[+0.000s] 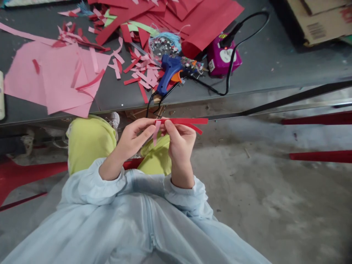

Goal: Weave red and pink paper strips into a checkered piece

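Jacket (148, 216), 6 o'clock | left fingers (145, 135) pinched pink strip (156, 134) | right fingers (173, 132) pinched red strips (192, 120) | glue gun (168, 69), 12 o'clock

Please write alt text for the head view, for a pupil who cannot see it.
A person's left hand and right hand together hold red strips and a pink strip. On the dark table ahead lie a blue glue gun, pink sheets, red sheets and cut scraps.
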The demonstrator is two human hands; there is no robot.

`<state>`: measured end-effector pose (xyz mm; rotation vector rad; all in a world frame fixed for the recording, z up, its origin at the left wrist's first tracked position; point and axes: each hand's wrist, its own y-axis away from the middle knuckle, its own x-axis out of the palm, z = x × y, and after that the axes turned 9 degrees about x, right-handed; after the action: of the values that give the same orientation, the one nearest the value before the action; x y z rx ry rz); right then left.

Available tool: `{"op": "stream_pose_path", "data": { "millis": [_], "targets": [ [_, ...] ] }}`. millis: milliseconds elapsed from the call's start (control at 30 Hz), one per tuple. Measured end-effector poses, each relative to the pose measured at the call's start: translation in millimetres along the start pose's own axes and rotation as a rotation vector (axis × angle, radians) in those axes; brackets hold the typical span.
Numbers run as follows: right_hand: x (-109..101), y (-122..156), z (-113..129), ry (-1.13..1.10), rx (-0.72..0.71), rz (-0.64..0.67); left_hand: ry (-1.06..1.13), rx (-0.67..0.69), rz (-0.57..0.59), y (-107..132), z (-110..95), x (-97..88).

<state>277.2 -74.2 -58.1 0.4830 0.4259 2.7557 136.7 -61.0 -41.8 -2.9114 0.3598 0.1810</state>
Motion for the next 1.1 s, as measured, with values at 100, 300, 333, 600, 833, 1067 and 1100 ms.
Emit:
{"op": "stream_pose_path", "data": {
  "millis": [100,300,333,600,833,1067,1100],
  "targets": [
    [1.2,1.5,-2.1,-0.006,0.001,0.033,0.031,-0.045,-0.048,1.5,-1.4,1.9],
    [4.0,1.9,-3.4,-0.043,-0.001,0.068,0.096,-0.031,-0.132,3.3,6.3,1.2],
    [4.7,2.2,-3.0,-0.05,0.007,0.073,0.114,-0.034,-0.148,3.5,7.4,1.2],
    [12.8,7.2,-2.4,-0.105,0.067,0.077,0.148,-0.039,-0.244,3.4,5.7,5.8],
    [10.8,7.6,-5.6,-0.145,0.037,0.133,0.198,-0.045,-0.299,1.8,3.7,4.3],
    [8.8,7.4,-1.2,-0.08,0.035,0.301,0.21,-0.015,-0.24,3.0,4.3,2.6],
    [9.5,7.2,-0.9,-0.058,0.031,0.275,0.217,-0.012,-0.224,3.1,3.1,2.9]
  ]
}}
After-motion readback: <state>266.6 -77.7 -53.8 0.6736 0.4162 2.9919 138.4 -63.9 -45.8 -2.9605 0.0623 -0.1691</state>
